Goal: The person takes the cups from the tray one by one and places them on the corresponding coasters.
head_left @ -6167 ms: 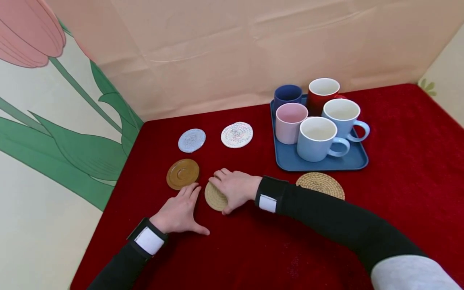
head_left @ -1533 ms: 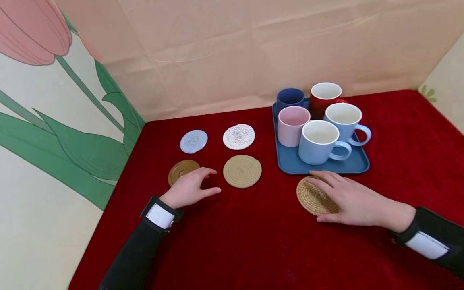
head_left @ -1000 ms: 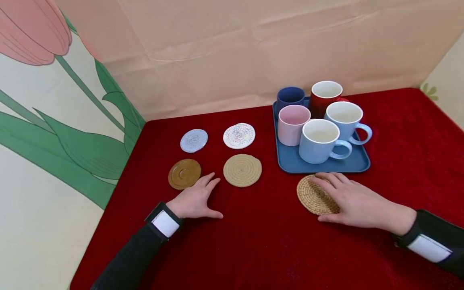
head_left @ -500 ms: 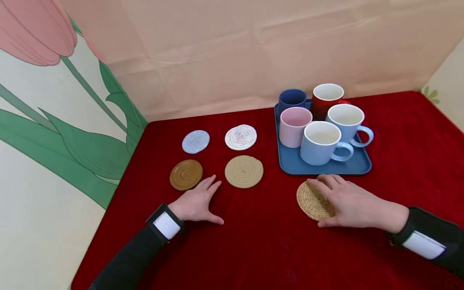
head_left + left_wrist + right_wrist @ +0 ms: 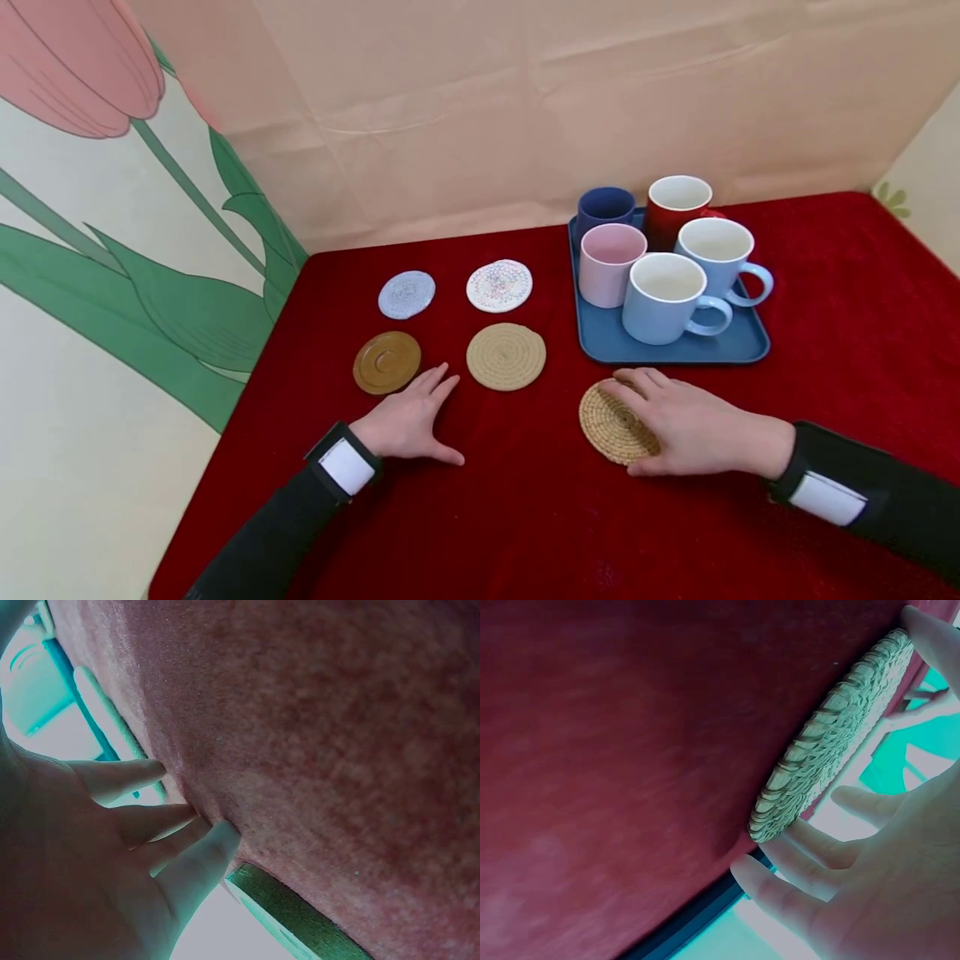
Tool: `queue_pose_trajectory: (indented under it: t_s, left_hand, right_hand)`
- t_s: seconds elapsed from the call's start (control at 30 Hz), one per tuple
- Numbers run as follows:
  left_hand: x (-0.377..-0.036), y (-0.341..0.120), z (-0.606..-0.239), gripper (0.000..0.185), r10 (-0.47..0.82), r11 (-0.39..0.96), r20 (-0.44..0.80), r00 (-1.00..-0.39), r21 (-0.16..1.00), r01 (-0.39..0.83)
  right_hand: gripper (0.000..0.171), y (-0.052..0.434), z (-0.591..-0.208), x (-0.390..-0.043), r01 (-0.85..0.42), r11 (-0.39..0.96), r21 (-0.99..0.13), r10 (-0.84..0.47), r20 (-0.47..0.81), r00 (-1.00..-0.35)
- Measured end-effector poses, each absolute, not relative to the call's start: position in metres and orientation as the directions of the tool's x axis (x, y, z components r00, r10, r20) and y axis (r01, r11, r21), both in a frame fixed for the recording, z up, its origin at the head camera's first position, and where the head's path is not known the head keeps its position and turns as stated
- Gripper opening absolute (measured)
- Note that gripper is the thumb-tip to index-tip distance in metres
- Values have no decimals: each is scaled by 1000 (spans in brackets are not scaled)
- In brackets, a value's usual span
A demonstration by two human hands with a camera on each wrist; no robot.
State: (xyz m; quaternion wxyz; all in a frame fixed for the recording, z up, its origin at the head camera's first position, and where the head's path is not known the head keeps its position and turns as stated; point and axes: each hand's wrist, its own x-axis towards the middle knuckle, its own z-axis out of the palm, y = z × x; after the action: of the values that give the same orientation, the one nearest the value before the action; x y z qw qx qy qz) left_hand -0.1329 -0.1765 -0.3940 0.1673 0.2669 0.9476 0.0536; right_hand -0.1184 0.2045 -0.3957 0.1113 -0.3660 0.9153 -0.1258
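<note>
My right hand (image 5: 693, 425) grips a round woven straw coaster (image 5: 613, 427) by its rim, thumb at the near edge and fingers at the far edge. In the right wrist view the woven coaster (image 5: 832, 735) lies on the red cloth between thumb and fingertips. My left hand (image 5: 405, 421) rests on the cloth with fingers spread, holding nothing. Just beyond its fingertips is a brown wooden coaster (image 5: 386, 363). A beige coiled coaster (image 5: 506, 357) lies between the two hands, touched by neither. In the left wrist view the left hand (image 5: 97, 847) has its fingertips on the cloth.
Behind the right hand stands a blue tray (image 5: 600, 342) bearing several cups, including a pink cup (image 5: 609, 267) and a light blue mug (image 5: 663, 300) in front. A pale blue coaster (image 5: 407, 295) and a white speckled coaster (image 5: 499, 286) lie farther back.
The right hand has shifted left along the cloth, bringing the woven coaster with it. Earlier the right hand was at the beige coaster, which now lies farther right and back. The left hand has barely moved lately.
</note>
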Motion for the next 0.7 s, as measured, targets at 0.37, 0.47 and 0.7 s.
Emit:
queue_pose_trajectory:
  t_s: [0.37, 0.47, 0.7]
  left_hand:
    - [-132, -176, -392, 108, 525, 851, -298, -797, 188, 491]
    - [-132, -175, -391, 108, 527, 850, -294, -797, 190, 492]
    - [-134, -172, -387, 104, 506, 862, -304, -807, 185, 471]
  right_hand:
    - [97, 166, -397, -125, -673, 640, -370, -760, -178, -625]
    - [97, 156, -395, -124, -683, 627, -374, -773, -190, -606]
    - [96, 136, -395, -122, -721, 593, -358, -803, -195, -564]
